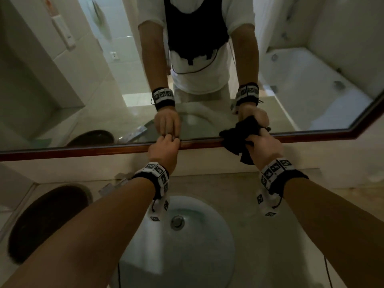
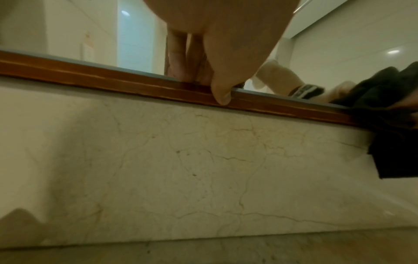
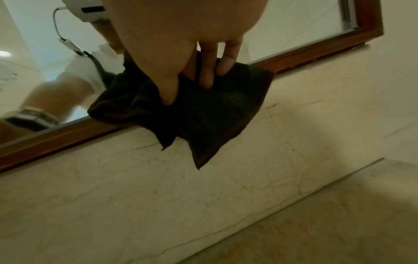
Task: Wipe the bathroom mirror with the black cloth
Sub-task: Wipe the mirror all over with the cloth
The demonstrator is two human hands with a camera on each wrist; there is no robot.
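right hand (image 1: 264,144): grips the black cloth (image 1: 239,136), bunched at the mirror's (image 1: 83,80) lower wooden frame (image 1: 83,149) | left hand (image 1: 164,148): holds nothing, fingertips (image 2: 222,96) rest on the frame | sink (image 1: 203,246) below

Mirror (image 1: 291,59): upper part cut off by the head view's top edge.
Black cloth (image 2: 398,128): right portion cut off in the left wrist view.
Sink (image 1: 218,246): partly hidden under left forearm.

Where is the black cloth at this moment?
In the head view the black cloth is on the right, bunched in the right hand against the mirror's wooden bottom frame, above the sink.
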